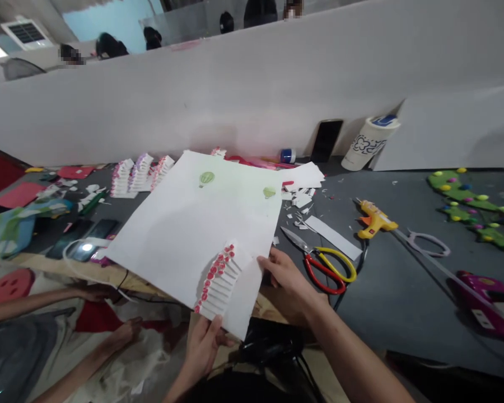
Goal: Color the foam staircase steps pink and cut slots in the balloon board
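Note:
A large white sheet (163, 235) with pale green hot-air balloon prints is tilted over the table's front edge. Near its lower right corner lies a white paper piece (218, 285) with a row of thin strips tipped in red dots. My left hand (204, 344) pinches the sheet's bottom edge, its thumb close beside the red-dotted piece and its fingers underneath. At the right edge, my right hand (283, 270) grips the sheet between thumb and fingers. Just right of that hand lie scissors (323, 260) with red and yellow handles.
Behind the sheet stand similar fringed pieces (140, 173). A yellow glue gun (374, 219), a white cup (372, 143), a phone (326, 140) and white paper scraps (300, 197) are on the dark table. Another person's hands (124, 333) hold red material at lower left. A white partition (235, 95) runs behind.

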### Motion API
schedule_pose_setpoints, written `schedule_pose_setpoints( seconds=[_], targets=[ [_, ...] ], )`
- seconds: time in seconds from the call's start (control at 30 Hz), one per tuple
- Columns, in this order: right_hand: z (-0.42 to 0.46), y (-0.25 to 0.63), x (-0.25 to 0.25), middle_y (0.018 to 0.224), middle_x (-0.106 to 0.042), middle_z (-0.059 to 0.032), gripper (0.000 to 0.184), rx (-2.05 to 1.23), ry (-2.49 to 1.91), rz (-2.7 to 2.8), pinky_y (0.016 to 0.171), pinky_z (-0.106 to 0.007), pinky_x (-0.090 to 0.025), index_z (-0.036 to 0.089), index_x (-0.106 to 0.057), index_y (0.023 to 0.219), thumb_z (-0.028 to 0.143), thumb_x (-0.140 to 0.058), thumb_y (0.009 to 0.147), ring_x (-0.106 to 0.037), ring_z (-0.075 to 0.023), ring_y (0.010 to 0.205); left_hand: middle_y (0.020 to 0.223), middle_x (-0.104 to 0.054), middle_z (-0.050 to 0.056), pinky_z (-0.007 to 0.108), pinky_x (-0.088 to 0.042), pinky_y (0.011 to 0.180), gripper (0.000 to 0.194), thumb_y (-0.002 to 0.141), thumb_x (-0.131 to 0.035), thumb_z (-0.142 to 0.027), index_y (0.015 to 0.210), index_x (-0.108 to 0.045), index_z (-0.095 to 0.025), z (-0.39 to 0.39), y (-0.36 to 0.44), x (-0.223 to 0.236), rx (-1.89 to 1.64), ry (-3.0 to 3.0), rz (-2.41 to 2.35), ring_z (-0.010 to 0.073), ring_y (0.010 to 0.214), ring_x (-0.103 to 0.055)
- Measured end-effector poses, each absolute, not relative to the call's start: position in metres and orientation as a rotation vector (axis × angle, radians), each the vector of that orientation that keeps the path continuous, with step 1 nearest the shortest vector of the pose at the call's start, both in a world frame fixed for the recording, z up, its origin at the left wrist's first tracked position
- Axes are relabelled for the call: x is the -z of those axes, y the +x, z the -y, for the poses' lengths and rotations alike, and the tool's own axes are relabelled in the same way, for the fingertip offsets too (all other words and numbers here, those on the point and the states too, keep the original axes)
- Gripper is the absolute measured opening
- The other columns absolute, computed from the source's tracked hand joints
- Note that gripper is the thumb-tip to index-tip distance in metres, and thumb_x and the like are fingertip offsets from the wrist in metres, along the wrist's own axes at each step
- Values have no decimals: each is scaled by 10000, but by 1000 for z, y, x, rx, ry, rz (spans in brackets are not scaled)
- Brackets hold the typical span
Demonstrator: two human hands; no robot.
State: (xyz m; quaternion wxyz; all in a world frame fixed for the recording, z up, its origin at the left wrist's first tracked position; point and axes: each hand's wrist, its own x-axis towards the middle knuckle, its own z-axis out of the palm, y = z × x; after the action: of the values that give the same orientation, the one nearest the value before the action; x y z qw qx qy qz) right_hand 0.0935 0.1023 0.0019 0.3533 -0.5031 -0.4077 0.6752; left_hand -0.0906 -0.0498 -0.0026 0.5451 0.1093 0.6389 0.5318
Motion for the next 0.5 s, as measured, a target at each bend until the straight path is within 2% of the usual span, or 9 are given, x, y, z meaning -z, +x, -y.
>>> schedule_pose_setpoints(
  seconds=[0.13,0.23,0.27,0.37,0.5],
  targets=[
    [-105,104,-14,642,-662,14,210,-1694,-1312,1470,407,-213,-351,202,-634,770,408,-647,815,-564,-112,436,842,-723,33,213,-480,389,610,463,-930,-457,963,-713,-184,55,-99,11,-1361,228,-1582,126,545,-584],
    [-123,127,-31,641,-676,8,259,-1445,-1375,1911,483,-231,-371,214,-636,725,413,-577,879,-584,-119,461,795,-718,20,215,-487,398,662,408,-950,-438,973,-711,-189,52,-107,12,-1329,187,-1574,127,538,-582],
    [-134,136,-37,660,-688,5,266,-1325,-1401,2027,506,-233,-370,221,-650,747,415,-552,900,-598,-125,497,775,-716,20,220,-489,396,653,385,-957,-432,935,-711,-181,50,-109,12,-1308,176,-1571,127,531,-577],
    [-182,157,-48,754,-728,-9,226,-687,-1658,2196,578,-244,-377,246,-690,849,351,-507,930,-634,-153,645,743,-712,21,232,-497,396,600,363,-962,-430,838,-706,-167,46,-110,10,-1289,168,-1576,133,529,-571],
    [-255,160,-50,1017,-743,-96,293,-449,-1789,2175,697,-302,-422,219,-697,1089,253,-442,949,-645,-242,896,813,-728,25,242,-518,424,573,415,-952,-428,870,-711,-178,47,-105,8,-1332,160,-1571,143,571,-596]
  ],
)
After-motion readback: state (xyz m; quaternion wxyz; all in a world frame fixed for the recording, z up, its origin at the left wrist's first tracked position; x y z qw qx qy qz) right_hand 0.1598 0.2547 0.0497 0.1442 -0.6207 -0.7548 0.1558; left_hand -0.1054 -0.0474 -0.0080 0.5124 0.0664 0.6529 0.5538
